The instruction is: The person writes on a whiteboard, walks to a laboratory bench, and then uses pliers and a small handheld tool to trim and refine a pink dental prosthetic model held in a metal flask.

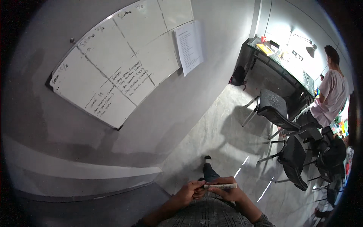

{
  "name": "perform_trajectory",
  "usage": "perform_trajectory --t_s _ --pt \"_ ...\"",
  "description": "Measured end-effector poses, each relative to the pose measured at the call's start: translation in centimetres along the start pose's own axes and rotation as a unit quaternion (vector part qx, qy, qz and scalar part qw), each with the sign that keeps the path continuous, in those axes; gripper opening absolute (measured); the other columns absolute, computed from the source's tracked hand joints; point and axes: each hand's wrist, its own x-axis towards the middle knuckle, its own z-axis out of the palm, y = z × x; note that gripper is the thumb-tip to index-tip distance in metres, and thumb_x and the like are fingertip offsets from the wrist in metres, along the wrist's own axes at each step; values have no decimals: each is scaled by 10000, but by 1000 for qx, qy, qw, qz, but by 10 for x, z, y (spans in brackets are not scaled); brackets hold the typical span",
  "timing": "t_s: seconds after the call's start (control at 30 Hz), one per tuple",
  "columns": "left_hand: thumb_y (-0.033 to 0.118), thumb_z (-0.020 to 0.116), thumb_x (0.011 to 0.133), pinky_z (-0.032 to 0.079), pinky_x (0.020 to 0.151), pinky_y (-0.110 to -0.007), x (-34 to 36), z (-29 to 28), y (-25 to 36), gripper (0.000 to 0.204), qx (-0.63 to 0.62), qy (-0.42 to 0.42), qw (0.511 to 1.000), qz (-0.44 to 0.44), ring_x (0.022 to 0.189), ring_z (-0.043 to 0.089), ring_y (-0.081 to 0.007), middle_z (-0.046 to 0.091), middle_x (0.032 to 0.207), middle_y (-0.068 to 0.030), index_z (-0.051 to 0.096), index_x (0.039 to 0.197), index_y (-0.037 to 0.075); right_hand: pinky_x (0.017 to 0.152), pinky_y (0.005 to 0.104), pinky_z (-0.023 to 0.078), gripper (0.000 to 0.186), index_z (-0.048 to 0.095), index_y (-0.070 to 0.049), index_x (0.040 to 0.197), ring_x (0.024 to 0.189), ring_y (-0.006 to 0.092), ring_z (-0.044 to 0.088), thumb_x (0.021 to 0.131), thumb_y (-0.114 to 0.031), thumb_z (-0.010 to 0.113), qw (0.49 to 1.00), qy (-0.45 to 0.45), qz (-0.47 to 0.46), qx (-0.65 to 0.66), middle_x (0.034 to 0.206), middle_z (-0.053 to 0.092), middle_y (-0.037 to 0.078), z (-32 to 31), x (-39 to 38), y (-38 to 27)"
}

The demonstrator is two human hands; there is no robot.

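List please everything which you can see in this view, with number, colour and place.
Whiteboard: one, white, left wall
Paper sheets: several, white, at the board's right edge
Desk: one, dark-framed, upper right
Lamp: one, black, above desk
Red object: one, red, desk's far end
Flat item: one, yellow, on desk
Bag: one, dark, floor by desk
Chairs: at least two, black, right; others too dim to count
Co-worker: one, pale shirt, beside desk
Marker: one, whitish, in right hand
Left hand: one, bare, at marker's left end
Right hand: one, bare, lower centre
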Motion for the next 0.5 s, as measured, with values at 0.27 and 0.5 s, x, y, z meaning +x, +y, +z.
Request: perform_trajectory --t_s 0.27,0.5 --pt "346 514 1141 267 551 -330 -38 11 -6 335 -74 26 997 20 569 308 -110 340 695 44 589 920 106 841 361 612 308 727 -6 1250 997 255 768 959 -92 780 997 -53 15 -49 1164 775 159 26 -9 -25" --pt "352 492 1147 284 563 -345 -25 18 -17 374 -27 -25 998 59 568 303 -121 368 694 31 588 898 89 823 334 604 235 731 12 1172 962 191 758 960 -76 782 999 25 6 -42 1062 791 132 26 -26 -23"
